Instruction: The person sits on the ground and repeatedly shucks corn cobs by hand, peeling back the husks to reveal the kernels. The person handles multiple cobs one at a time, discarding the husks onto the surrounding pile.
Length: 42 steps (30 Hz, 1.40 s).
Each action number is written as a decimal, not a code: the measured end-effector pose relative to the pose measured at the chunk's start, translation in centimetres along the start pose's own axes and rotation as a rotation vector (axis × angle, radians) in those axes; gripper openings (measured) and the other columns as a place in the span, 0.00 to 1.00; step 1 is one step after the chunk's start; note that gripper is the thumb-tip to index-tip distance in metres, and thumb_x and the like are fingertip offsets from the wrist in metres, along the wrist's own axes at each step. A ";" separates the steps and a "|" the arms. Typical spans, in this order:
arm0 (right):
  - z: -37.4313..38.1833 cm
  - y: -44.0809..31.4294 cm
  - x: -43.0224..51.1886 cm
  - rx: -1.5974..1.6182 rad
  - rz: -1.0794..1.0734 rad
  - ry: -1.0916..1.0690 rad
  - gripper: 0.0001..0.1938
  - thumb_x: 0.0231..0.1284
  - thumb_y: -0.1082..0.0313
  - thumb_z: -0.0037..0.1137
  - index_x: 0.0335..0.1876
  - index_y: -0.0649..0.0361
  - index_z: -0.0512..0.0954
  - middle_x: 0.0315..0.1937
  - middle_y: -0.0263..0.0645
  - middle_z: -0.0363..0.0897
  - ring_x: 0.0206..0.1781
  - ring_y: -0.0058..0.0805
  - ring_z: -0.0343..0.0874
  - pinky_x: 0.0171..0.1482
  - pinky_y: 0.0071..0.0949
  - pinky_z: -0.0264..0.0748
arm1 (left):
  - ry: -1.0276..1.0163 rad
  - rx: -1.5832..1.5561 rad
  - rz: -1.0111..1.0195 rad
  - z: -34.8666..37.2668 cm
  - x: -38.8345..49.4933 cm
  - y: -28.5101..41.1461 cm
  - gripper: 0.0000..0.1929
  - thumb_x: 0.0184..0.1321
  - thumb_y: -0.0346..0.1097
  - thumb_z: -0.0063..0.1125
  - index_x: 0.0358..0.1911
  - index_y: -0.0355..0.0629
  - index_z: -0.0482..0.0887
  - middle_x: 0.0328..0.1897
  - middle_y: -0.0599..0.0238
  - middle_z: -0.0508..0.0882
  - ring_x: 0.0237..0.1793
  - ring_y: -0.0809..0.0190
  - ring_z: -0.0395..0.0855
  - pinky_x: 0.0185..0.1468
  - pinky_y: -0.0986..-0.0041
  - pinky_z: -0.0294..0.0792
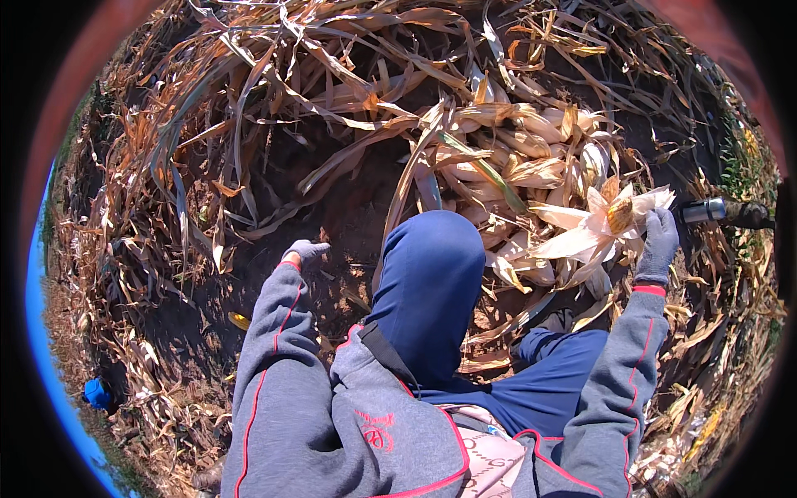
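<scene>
My right hand point(658, 246), in a grey glove, grips the pale husk of an opened corn ear point(619, 216) at the right. The husk leaves are spread wide around the yellow-brown kernels. Beside it, to the left, lies a pile of corn ears in dry husks point(529, 140). My left hand point(306, 251), also gloved, is out over bare soil left of my raised knee. It touches nothing that I can see; its fingers point right, and whether it holds something small is unclear.
Dry corn stalks and leaves point(249, 81) lie in a broad arc ahead and to the left. A metal cylinder point(703, 210) is just beyond my right hand. A yellow corn ear point(239, 320) lies near my left forearm, a blue object point(98, 393) at the far left.
</scene>
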State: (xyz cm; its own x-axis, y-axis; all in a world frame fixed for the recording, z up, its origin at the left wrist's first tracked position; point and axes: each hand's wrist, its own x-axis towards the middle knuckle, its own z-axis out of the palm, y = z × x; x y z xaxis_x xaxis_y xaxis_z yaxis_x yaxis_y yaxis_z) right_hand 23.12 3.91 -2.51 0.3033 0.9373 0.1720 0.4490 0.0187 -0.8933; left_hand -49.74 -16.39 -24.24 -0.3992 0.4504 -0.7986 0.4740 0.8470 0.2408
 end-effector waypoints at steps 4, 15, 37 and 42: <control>-0.8 -0.9 -0.6 -0.046 -0.007 0.018 0.06 0.58 0.72 0.50 0.37 0.64 0.77 0.30 0.29 0.74 0.33 0.16 0.69 0.38 0.18 0.68 | 0.068 -0.515 0.201 -6.4 -11.3 13.4 0.16 0.60 0.46 0.59 0.46 0.46 0.81 0.31 0.72 0.81 0.29 0.70 0.77 0.32 0.76 0.69; -0.6 -1.3 -0.7 -0.139 -0.042 -0.043 0.06 0.58 0.72 0.50 0.37 0.65 0.76 0.31 0.30 0.74 0.34 0.17 0.70 0.39 0.18 0.69 | 0.205 -0.768 0.224 -5.3 -5.8 14.0 0.29 0.59 0.46 0.60 0.63 0.52 0.65 0.51 0.63 0.78 0.42 0.58 0.80 0.34 0.64 0.72; 1.5 -2.6 -2.7 0.017 -0.002 -0.127 0.06 0.56 0.72 0.50 0.36 0.65 0.76 0.29 0.30 0.76 0.31 0.15 0.70 0.36 0.18 0.70 | 0.261 -1.103 0.305 2.2 -10.8 8.5 0.09 0.62 0.36 0.54 0.43 0.42 0.81 0.33 0.64 0.82 0.25 0.68 0.80 0.32 0.80 0.73; 2.3 -5.0 -3.8 0.082 0.035 -0.161 0.06 0.58 0.73 0.49 0.37 0.64 0.77 0.29 0.30 0.76 0.31 0.14 0.71 0.35 0.17 0.71 | 0.012 -0.529 0.974 2.3 -25.8 31.3 0.18 0.61 0.42 0.57 0.50 0.37 0.78 0.39 0.63 0.83 0.36 0.68 0.81 0.41 0.78 0.74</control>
State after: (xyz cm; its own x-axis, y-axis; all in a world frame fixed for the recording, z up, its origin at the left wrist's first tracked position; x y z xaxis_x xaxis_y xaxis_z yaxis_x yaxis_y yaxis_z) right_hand 17.79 1.05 0.31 0.1764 0.9812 0.0778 0.3687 0.0074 -0.9295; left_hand -22.82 -2.11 2.66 -0.0469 0.9898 -0.1347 0.1958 0.1414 0.9704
